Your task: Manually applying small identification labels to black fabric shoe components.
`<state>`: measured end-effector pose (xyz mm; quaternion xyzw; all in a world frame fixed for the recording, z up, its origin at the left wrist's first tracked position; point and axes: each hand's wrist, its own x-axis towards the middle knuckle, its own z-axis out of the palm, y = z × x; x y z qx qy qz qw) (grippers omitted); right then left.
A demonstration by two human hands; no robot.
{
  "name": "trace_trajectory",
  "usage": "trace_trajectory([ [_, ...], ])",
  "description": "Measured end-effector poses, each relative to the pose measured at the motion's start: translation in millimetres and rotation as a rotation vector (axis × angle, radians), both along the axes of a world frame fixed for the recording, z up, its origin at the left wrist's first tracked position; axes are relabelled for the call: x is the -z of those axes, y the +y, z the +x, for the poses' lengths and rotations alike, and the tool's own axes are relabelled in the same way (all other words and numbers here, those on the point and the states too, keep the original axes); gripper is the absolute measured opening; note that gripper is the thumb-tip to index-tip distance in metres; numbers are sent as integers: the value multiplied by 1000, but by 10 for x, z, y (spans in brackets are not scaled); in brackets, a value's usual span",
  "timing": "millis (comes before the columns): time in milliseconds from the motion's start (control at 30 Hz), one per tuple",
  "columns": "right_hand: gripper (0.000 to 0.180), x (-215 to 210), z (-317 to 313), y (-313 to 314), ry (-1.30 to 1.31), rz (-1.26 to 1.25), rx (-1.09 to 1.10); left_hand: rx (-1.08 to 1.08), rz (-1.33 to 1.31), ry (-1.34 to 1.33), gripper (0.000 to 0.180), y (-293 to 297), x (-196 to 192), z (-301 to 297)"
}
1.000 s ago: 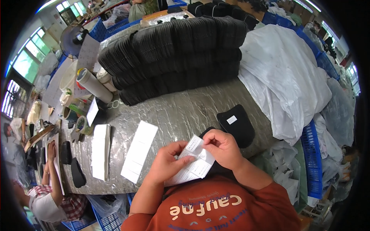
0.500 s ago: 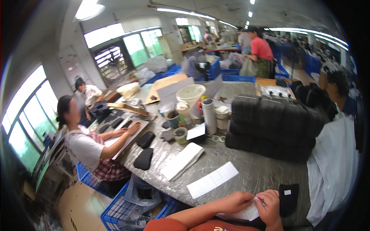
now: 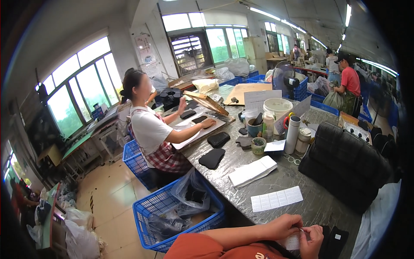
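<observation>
At the lower edge of a grey counter (image 3: 297,177), a worker's left hand (image 3: 282,225) and right hand (image 3: 311,241) meet, fingers of both pinched together on a small white label sheet (image 3: 294,242). Just beside the right hand lies one black pad (image 3: 335,241) bearing a white tag. One strip of labels (image 3: 276,199) and one white paper stack (image 3: 253,171) lie farther up. Two blue baskets (image 3: 177,216) crowd the floor beside a seated co-worker (image 3: 151,129).
</observation>
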<state>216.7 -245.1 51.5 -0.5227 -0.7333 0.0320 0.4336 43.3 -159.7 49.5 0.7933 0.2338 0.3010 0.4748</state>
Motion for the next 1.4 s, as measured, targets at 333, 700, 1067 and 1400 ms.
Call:
trace_trajectory([
  [333, 14, -26, 43, -474, -54, -36, 236, 162, 109, -25, 14, -156, 88, 250],
  [700, 6, 110, 17, -205, 424, -192, 60, 36, 224, 28, 11, -97, 125, 78],
  [1067, 7, 238, 65, -180, 502, 226, 385, 338, 515, 295, 32, -77, 124, 166],
  [1400, 23, 243, 36, -388, 407, -10, 158, 359, 528, 275, 26, -30, 163, 231],
])
